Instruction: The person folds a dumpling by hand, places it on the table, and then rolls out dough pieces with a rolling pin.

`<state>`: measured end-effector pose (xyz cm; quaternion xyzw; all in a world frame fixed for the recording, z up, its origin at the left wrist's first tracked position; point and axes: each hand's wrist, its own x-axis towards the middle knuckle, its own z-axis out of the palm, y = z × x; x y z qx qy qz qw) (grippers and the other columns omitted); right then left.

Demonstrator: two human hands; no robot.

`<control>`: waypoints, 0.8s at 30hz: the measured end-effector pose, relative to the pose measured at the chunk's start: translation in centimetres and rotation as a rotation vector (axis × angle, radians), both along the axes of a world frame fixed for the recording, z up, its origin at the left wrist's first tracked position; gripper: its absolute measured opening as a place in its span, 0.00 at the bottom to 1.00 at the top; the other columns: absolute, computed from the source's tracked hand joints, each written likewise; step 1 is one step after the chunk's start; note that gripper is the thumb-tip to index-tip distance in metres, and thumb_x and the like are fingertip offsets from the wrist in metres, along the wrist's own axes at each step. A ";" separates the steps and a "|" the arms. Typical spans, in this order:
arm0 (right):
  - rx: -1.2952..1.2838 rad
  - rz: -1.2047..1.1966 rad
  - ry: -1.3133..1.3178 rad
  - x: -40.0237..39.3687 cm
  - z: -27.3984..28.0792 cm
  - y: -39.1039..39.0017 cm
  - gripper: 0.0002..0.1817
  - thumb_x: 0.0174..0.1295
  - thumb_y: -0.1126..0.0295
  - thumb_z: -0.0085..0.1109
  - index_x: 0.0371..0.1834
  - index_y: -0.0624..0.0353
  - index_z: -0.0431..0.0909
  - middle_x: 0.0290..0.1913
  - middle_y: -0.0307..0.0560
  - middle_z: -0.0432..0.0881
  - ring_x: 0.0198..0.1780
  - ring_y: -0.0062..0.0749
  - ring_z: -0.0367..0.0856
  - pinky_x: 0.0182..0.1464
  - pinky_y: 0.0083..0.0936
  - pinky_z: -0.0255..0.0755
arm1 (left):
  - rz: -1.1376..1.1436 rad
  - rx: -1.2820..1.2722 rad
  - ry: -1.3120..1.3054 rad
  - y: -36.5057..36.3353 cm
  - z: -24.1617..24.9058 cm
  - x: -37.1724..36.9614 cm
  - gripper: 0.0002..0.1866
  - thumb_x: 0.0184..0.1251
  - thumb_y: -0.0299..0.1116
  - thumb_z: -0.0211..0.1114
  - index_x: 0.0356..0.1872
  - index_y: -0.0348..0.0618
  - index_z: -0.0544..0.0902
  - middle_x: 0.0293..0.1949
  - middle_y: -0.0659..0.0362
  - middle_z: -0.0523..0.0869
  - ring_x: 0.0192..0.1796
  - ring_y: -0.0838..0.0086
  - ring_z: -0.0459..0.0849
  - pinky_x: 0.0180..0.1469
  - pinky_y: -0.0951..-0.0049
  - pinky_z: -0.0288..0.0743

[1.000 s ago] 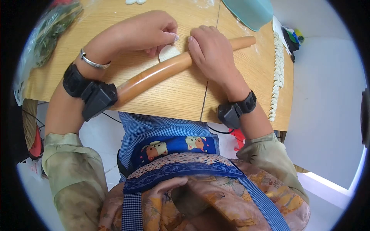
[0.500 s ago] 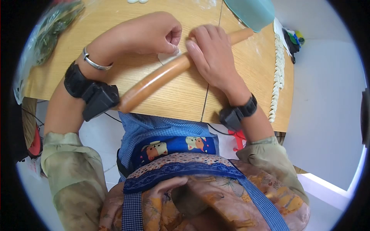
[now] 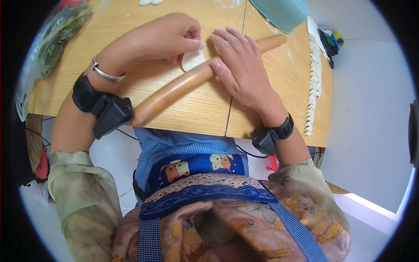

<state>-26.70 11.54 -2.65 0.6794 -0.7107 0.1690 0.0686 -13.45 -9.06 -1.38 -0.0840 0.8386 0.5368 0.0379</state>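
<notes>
A small flat round of white dough (image 3: 192, 60) lies on the table against the far side of a wooden rolling pin (image 3: 176, 89). My left hand (image 3: 176, 37) is closed, with its thumb and fingers pinching the dough's far edge. Across the pin's upper half rests my right hand (image 3: 242, 67), its fingers stretched out and floury, its palm on the wood. The pin slants from near the front edge up to the right.
A pale green bowl (image 3: 283, 15) stands at the back right. A row of small dough pieces (image 3: 313, 87) runs along the right side. Greens in a plastic bag (image 3: 54, 46) lie at the left, and white dough rounds (image 3: 150, 2) at the back.
My right hand's fingers have straightened from a curled hold over the pin. More of the dough round shows beside the pin now. The left hand has shifted slightly left.
</notes>
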 end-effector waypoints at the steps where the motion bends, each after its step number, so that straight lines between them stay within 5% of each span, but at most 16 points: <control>1: -0.038 0.022 -0.010 -0.3 -0.3 -0.9 0.26 0.75 0.52 0.52 0.66 0.61 0.76 0.71 0.59 0.76 0.75 0.58 0.69 0.78 0.56 0.55 | 0.000 -0.030 0.021 -0.2 -0.1 0.0 0.10 0.76 0.34 0.63 0.39 0.35 0.81 0.23 0.64 0.80 0.22 0.82 0.78 0.25 0.78 0.73; 11: -0.174 0.004 0.080 -1.1 -1.2 -6.2 0.24 0.76 0.51 0.50 0.62 0.56 0.80 0.67 0.60 0.80 0.72 0.59 0.73 0.73 0.53 0.63 | 0.000 -0.031 0.095 -0.4 -0.1 0.0 0.11 0.73 0.32 0.63 0.35 0.34 0.83 0.21 0.62 0.81 0.23 0.79 0.79 0.27 0.75 0.73; 14: -0.120 0.020 0.015 -0.7 -0.6 -3.8 0.25 0.76 0.50 0.50 0.64 0.56 0.79 0.69 0.59 0.78 0.74 0.59 0.70 0.75 0.54 0.59 | -0.062 -0.296 0.195 -0.6 -0.9 -0.4 0.08 0.67 0.29 0.66 0.35 0.33 0.83 0.22 0.59 0.81 0.25 0.76 0.79 0.30 0.71 0.74; 18: 0.022 -0.041 -0.004 0.4 0.0 0.9 0.29 0.74 0.50 0.52 0.71 0.56 0.73 0.73 0.56 0.73 0.77 0.58 0.64 0.81 0.57 0.48 | -0.114 -0.321 0.199 -0.6 -0.8 -0.4 0.07 0.63 0.27 0.67 0.34 0.33 0.81 0.23 0.56 0.81 0.27 0.74 0.77 0.33 0.69 0.74; 24: 0.057 -0.110 0.000 1.2 0.3 3.1 0.30 0.74 0.50 0.52 0.71 0.58 0.73 0.73 0.57 0.72 0.77 0.57 0.64 0.82 0.57 0.46 | -0.035 0.029 0.036 0.1 0.0 0.1 0.06 0.64 0.26 0.66 0.33 0.33 0.80 0.24 0.59 0.80 0.27 0.78 0.77 0.30 0.71 0.72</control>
